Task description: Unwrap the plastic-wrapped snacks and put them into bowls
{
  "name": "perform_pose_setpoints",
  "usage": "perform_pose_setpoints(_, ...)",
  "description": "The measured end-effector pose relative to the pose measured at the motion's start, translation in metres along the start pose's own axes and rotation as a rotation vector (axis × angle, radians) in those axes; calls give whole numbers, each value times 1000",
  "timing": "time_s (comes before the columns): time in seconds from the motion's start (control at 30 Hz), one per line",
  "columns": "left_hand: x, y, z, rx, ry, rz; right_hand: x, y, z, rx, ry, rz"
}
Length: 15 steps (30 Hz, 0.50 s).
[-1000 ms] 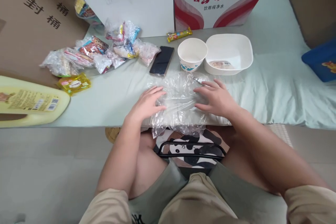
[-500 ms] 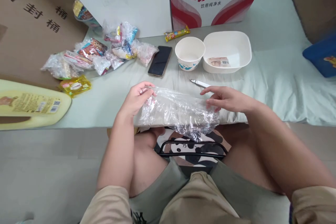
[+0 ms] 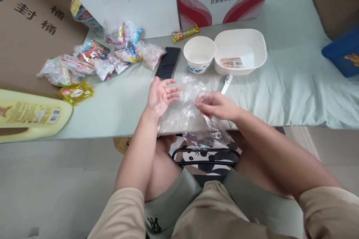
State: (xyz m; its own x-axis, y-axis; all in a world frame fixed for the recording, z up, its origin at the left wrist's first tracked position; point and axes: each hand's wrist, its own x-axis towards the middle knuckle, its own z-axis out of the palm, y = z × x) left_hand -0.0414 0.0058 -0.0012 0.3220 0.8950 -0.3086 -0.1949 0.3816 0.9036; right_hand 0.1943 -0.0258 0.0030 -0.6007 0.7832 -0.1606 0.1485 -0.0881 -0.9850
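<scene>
Left hand opened, shifted inward; right hand pinches clear plastic.

The table is covered in matt cloth, creased toward its right edge. At the front edge lies clear film, thin, crinkled, glossy plastic. Behind it, the cup looks like smooth paper, the tub smooth plastic, the phone glassy. Toward the left edge, wrappers are shiny, wrinkled plastic; the box is matt cardboard.

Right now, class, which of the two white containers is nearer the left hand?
The round tub with blue decoration; the rectangular container stands beyond it, farther from the left hand.
</scene>
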Motion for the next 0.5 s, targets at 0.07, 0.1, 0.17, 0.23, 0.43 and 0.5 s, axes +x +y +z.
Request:
perform_pose_setpoints(0.07,5,-6,6,-91,-99,-34,0,2,-2,112,234,41)
perform_pose_setpoints(0.1,6,-10,10,-92,-178,-73,1,3,-3,150,322,66)
perform_pose_setpoints(0.17,9,-16,18,-10,-241,-133,3,6,-6,188,420,112)
perform_pose_setpoints(0.23,12,-20,22,121,-159,-159,4,7,-9,197,412,135)
perform_pose_setpoints(0.43,5,-12,11,269,66,30,-10,7,-15,171,313,81)
perform_pose_setpoints(0.5,-9,-6,4,236,39,90,-17,6,-15,210,297,-35)
